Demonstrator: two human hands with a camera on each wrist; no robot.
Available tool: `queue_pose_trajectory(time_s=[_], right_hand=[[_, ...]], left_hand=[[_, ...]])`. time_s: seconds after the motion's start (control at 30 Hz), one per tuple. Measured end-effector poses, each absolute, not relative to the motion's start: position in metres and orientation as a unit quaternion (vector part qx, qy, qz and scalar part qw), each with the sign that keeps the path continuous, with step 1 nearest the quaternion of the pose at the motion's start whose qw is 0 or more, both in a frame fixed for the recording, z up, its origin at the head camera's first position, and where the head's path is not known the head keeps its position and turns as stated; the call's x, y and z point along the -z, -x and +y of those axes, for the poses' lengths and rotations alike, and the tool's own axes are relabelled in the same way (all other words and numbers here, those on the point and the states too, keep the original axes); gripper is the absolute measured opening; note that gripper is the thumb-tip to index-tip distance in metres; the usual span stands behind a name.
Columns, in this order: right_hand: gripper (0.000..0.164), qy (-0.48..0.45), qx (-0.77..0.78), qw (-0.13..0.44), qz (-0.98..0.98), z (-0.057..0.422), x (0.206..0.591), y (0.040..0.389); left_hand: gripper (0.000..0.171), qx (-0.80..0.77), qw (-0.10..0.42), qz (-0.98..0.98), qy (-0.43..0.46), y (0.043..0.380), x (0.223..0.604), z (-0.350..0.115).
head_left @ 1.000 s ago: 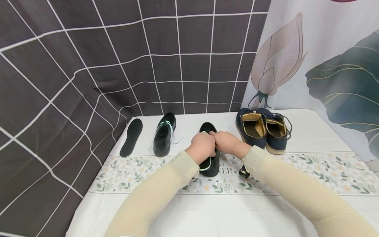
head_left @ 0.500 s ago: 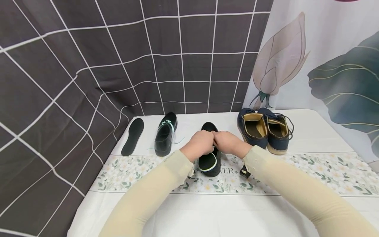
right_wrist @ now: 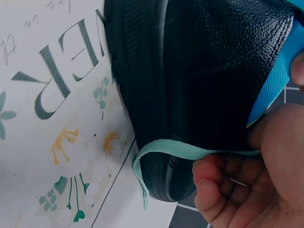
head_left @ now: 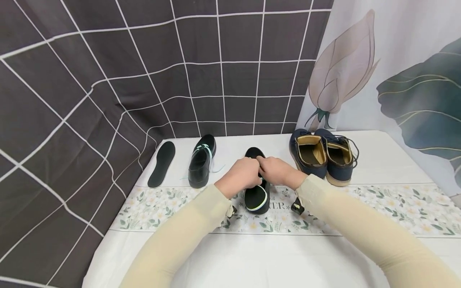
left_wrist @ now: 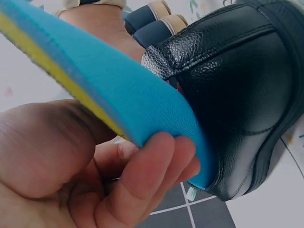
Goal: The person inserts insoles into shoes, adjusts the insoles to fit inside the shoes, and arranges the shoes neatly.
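Note:
A black leather shoe (head_left: 255,152) with mint laces lies at the table's middle, toe away from me. My left hand (head_left: 243,174) pinches an insole (head_left: 255,198), thumb on one face and fingers on the other. In the left wrist view the insole (left_wrist: 128,90) is blue with a yellow edge; its front end is inside the shoe (left_wrist: 237,80) and its heel end stands out, tilted. My right hand (head_left: 278,171) grips the shoe at its opening, fingers curled beside the mint lace (right_wrist: 175,147); its fingertips at the rim are partly hidden.
At the left lie a loose black insole (head_left: 162,164) and another black shoe (head_left: 201,164) with mint laces. Two navy shoes (head_left: 311,154) stand at the back right. Behind the white table, with its floral strip (head_left: 158,208), hangs a dark grid curtain (head_left: 201,48).
The insole's heel end has swung slightly right and now shows more of its dark face over the shoe. My left hand has shifted a little with it; my right hand stays at the shoe.

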State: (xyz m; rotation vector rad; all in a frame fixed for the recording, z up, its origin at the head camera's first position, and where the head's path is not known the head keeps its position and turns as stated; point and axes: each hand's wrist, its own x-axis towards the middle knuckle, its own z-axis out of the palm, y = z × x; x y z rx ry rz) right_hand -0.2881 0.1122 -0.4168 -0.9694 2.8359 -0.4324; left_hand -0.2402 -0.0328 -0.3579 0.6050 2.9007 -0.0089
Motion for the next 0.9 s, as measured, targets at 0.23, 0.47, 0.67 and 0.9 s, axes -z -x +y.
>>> queue_pose_trajectory(time_s=[0.23, 0.47, 0.67, 0.9], right_hand=[[0.020, 0.312, 0.144, 0.051, 0.938, 0.113, 0.420, 0.288], [0.023, 0.309, 0.148, 0.046, 0.938, 0.112, 0.419, 0.289], [0.025, 0.313, 0.148, 0.034, 0.937, 0.114, 0.416, 0.289], [0.017, 0.325, 0.146, 0.035, 0.934, 0.115, 0.419, 0.290]], left_hand=[[0.018, -0.004, 0.074, 0.979, -0.191, 0.247, 0.370, -0.027], [0.016, -0.019, 0.035, 0.985, -0.165, 0.255, 0.382, -0.026], [0.019, -0.011, -0.015, 0.985, -0.174, 0.256, 0.386, -0.022], [0.010, -0.013, -0.004, 0.986, -0.167, 0.251, 0.384, -0.019]])
